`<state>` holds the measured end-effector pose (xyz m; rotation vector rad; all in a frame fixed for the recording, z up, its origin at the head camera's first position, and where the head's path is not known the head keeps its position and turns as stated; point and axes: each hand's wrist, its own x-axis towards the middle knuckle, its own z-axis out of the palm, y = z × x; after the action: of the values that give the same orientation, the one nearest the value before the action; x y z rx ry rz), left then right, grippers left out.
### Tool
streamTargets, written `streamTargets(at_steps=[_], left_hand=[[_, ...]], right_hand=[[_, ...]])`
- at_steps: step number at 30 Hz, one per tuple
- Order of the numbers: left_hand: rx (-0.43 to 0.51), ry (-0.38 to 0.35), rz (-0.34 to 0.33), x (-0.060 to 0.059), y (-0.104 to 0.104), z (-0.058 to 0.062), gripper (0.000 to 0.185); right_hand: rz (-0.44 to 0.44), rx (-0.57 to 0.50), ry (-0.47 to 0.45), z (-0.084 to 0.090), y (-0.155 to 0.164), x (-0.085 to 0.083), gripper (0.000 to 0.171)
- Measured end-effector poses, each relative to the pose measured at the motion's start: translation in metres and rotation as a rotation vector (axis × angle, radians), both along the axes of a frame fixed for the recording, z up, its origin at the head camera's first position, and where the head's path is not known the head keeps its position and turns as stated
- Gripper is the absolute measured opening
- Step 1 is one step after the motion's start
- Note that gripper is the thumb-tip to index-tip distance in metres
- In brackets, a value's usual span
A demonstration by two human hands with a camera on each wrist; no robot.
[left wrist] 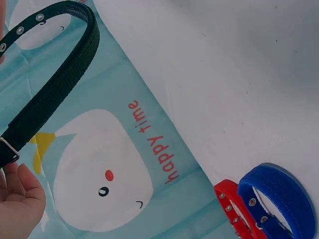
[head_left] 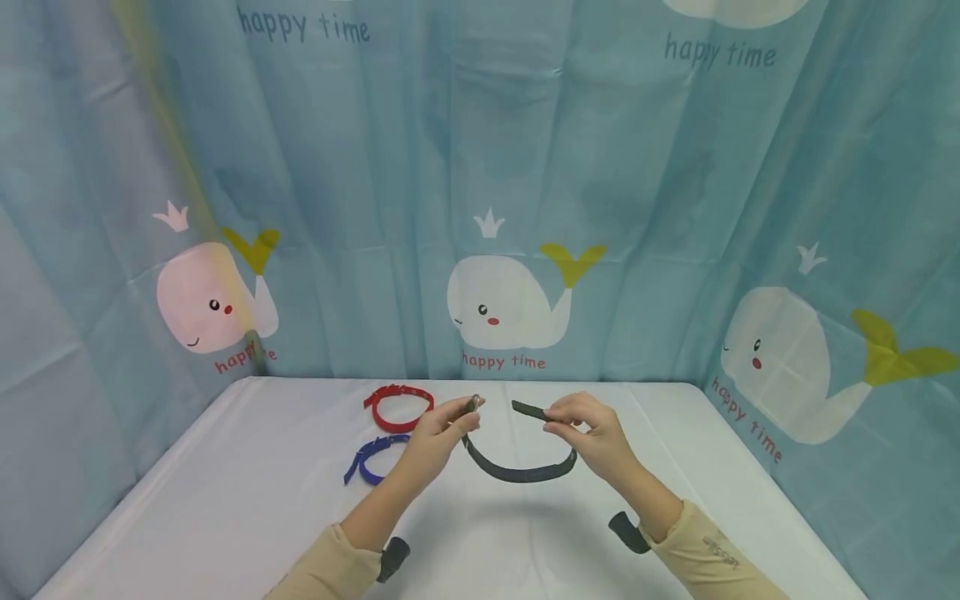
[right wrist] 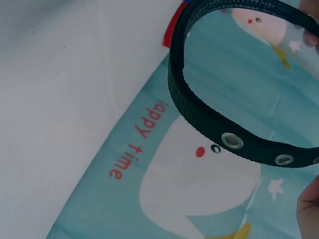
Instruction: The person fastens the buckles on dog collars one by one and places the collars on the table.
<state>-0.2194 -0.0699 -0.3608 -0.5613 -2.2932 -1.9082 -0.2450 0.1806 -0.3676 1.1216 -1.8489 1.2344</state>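
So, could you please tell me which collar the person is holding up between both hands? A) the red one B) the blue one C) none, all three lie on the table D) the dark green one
D: the left hand pinches the buckle end and the right hand pinches the strap tip of the dark green collar, while the red collar and blue collar lie on the white table.

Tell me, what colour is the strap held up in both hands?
The woven collar strap is very dark green, almost black; the right wrist view shows it best.
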Motion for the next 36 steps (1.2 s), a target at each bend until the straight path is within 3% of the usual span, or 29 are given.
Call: streamTargets(at_steps=[4,15,20,30,36], left_hand=[[-0.028,0.022,-0.021,0.0,0.003,-0.002,0.034],[-0.059,0.049,-0.045,0.002,0.008,0.001,0.034],[-0.027,0.021,-0.037,0.003,0.008,0.003,0.032],[0.074,-0.039,-0.091,0.003,0.009,0.001,0.02],[0.063,-0.036,-0.108,0.006,0.011,-0.002,0.02]], right_hand=[[0.028,0.025,0.049,0.001,-0.007,-0.001,0.029],[0.05,0.031,0.058,0.006,-0.019,0.003,0.028],[0.041,0.033,0.051,0.008,-0.02,0.004,0.027],[0.065,0.042,0.048,0.005,-0.023,0.006,0.027],[0.075,0.042,0.031,0.003,-0.025,0.008,0.027]])
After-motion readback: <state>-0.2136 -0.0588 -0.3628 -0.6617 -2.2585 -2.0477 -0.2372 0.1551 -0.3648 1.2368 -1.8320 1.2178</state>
